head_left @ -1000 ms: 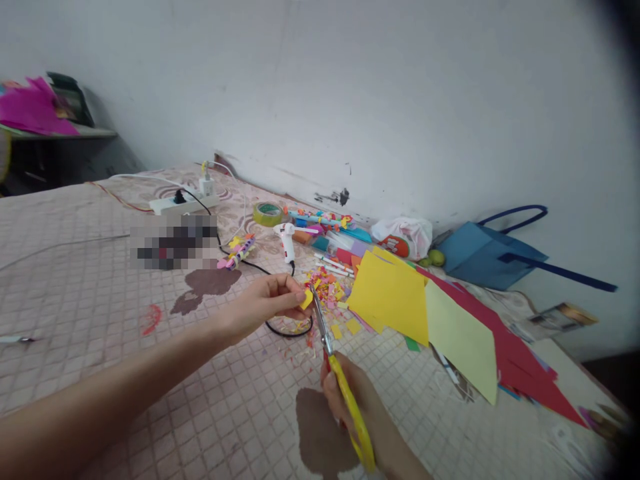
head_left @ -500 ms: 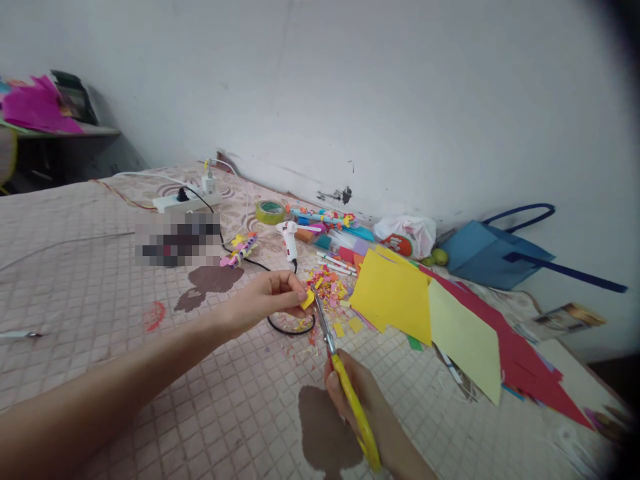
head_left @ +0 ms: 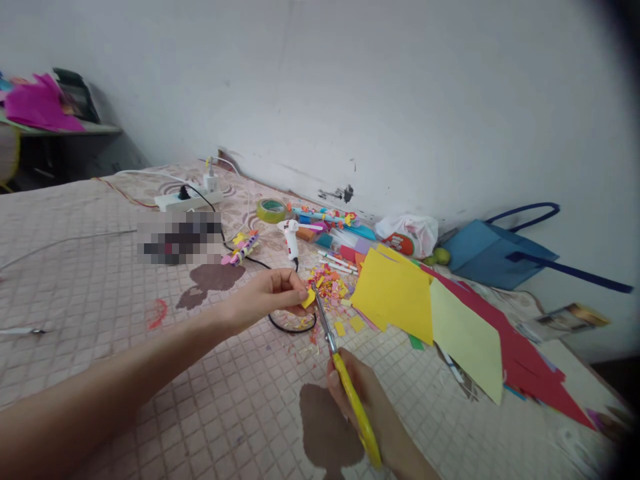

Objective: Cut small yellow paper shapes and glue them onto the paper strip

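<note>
Between the thumb and fingers of my left hand (head_left: 273, 297) is a small piece of yellow paper (head_left: 309, 299). My right hand (head_left: 363, 390) grips yellow-handled scissors (head_left: 353, 393), whose metal blades point away from me and meet the paper's right edge. Whether the blades are fully closed is too small to tell. Just beyond the fingertips lies a heap of tiny coloured paper bits (head_left: 333, 283). Two small yellow squares (head_left: 357, 324) rest on the cloth close to the blades. Larger yellow sheets (head_left: 395, 297) lie to the right.
A white glue gun (head_left: 290, 240) stands behind the paper bits, its black cord looping near my left hand. Farther back are a tape roll (head_left: 271, 211) and a power strip (head_left: 187, 199). Red sheets (head_left: 530, 373) and a blue bag (head_left: 495, 253) lie right.
Both hands keep nearly the same place, with the blades still at the yellow paper. The whole view has shifted very slightly.
</note>
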Demonstrator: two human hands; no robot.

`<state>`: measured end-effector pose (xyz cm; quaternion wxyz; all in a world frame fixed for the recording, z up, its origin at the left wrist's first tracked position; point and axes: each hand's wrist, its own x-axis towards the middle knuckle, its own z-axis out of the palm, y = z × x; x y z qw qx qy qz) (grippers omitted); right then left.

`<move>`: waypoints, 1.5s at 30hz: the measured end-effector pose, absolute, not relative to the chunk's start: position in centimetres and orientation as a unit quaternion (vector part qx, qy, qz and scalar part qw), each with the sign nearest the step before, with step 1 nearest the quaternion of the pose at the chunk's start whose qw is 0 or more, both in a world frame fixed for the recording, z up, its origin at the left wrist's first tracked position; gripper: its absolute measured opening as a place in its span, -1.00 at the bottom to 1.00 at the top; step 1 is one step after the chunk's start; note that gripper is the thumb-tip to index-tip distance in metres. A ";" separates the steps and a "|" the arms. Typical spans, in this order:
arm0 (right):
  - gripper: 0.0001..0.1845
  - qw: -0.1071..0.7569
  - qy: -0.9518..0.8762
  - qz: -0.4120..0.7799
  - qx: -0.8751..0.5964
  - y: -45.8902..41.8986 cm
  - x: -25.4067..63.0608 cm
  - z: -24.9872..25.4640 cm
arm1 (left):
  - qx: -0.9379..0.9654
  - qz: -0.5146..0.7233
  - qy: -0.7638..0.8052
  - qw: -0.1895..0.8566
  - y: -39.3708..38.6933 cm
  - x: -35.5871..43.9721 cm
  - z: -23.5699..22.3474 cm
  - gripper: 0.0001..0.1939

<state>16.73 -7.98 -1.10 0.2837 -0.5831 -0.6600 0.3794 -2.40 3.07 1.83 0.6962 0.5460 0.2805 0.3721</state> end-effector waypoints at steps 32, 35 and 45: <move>-0.48 0.314 -0.625 0.421 -0.577 -8.1 16.5 -1.6 | 0.513 0.396 0.298 0.700 2.5 -1.9 2.0 -0.78; -0.45 0.346 -0.614 0.425 -0.568 -8.0 16.5 -2.0 | 0.517 0.399 0.335 0.679 2.1 -1.6 1.7 -0.78; -0.48 0.345 -0.612 0.431 -0.567 -8.0 16.6 -1.9 | 0.520 0.383 0.318 0.694 1.6 -1.3 1.4 -0.77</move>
